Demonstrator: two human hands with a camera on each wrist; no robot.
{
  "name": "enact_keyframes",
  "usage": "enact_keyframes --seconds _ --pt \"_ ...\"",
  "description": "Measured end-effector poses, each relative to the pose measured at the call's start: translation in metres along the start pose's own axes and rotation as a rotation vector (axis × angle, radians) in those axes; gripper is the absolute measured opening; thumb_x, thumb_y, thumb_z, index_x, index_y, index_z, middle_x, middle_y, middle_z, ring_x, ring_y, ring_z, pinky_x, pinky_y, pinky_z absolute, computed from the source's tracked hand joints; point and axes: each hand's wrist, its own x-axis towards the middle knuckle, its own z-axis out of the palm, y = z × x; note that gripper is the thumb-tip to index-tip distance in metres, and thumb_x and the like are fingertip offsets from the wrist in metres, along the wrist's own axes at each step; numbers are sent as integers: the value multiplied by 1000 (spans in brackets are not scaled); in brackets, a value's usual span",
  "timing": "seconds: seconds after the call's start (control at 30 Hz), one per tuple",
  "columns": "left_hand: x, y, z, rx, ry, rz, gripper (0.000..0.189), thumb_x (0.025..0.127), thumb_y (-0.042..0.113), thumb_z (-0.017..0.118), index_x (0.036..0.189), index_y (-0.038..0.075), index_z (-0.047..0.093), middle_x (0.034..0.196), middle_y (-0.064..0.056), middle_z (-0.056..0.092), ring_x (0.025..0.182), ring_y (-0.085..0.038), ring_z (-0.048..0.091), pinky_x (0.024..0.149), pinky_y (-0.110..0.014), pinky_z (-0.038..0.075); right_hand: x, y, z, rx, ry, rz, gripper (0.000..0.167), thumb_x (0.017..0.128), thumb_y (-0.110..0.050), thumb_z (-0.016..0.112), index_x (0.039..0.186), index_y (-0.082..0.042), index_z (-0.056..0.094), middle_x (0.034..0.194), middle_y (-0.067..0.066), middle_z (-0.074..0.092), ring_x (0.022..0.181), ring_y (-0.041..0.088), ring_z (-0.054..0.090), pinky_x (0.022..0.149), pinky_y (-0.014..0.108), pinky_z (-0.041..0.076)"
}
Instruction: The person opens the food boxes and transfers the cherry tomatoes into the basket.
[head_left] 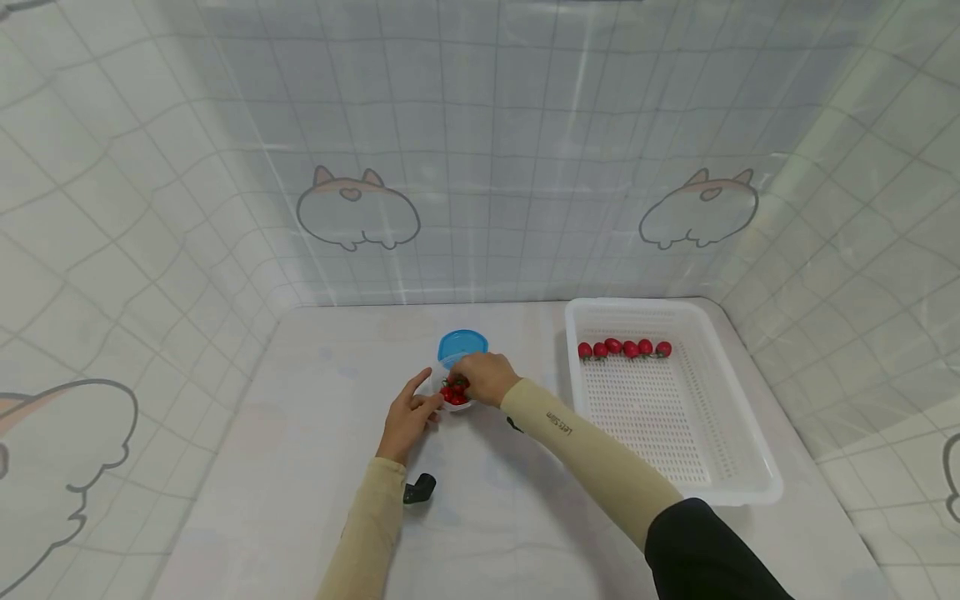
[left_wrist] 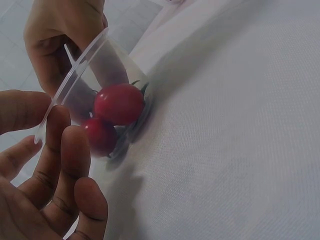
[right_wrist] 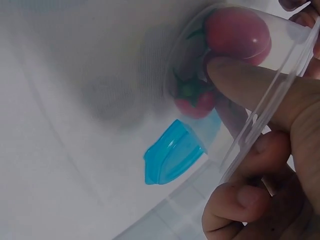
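Observation:
A clear plastic cup (head_left: 459, 407) with several red cherry tomatoes (left_wrist: 119, 104) in it stands tilted in both wrist views. My left hand (head_left: 408, 421) pinches its rim between thumb and fingers, with the index finger raised in the head view. From above, my right hand (head_left: 486, 377) reaches into the cup, thumb and a finger down among the tomatoes. Its thumb (right_wrist: 240, 82) lies against a cherry tomato, which it seems to pinch; the rest of that grip is partly hidden. The other right fingers (right_wrist: 247, 197) curl outside the rim.
Just behind the cup lies a blue plastic lid (head_left: 462, 342). To the right stands a white perforated basket (head_left: 738, 417), with several cherry tomatoes (head_left: 630, 349) in a row near its far end. Grid-patterned curtains (head_left: 517, 167) surround the white table (head_left: 300, 467).

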Motion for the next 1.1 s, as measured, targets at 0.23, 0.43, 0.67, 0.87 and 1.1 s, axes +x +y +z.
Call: enact_keyframes --seconds 0.23,0.43,0.67,0.87,1.1 --pt "2 -2 0 -3 -4 -8 59 99 23 67 154 22 45 95 -8 73 81 -27 68 71 -31 47 2 2 2 -31 3 -19 22 90 -19 79 112 -21 78 104 -8 74 93 10 67 79 35 56" --pt "2 -2 1 -6 4 -14 60 99 22 67 154 22 45 93 -7 73 79 -25 68 71 -31 48 3 3 3 -55 17 -33 17 89 -21 80 106 -22 78 99 -9 74 89 9 67 76 33 56" --pt "4 -3 0 -8 6 -13 60 98 23 68 154 22 46 92 -9 72 78 -24 67 71 -31 48 4 3 3 -63 16 -35 17 89 -23 80 106 -21 78 99 -9 73 89 8 66 76 32 56" --pt "4 -3 -1 -6 -2 -8 59 99 24 68 154 23 46 93 -9 72 79 -25 67 72 -33 48 4 4 3 -50 20 -41 16 90 -26 80 104 -20 76 97 -10 72 85 6 65 75 31 56" --pt "4 -2 0 2 -1 -21 57 99 25 67 152 26 46 95 -10 72 81 -26 68 73 -33 48 3 4 -2 -21 25 -46 15 91 -27 78 102 -18 75 92 -8 71 80 6 61 74 30 55"
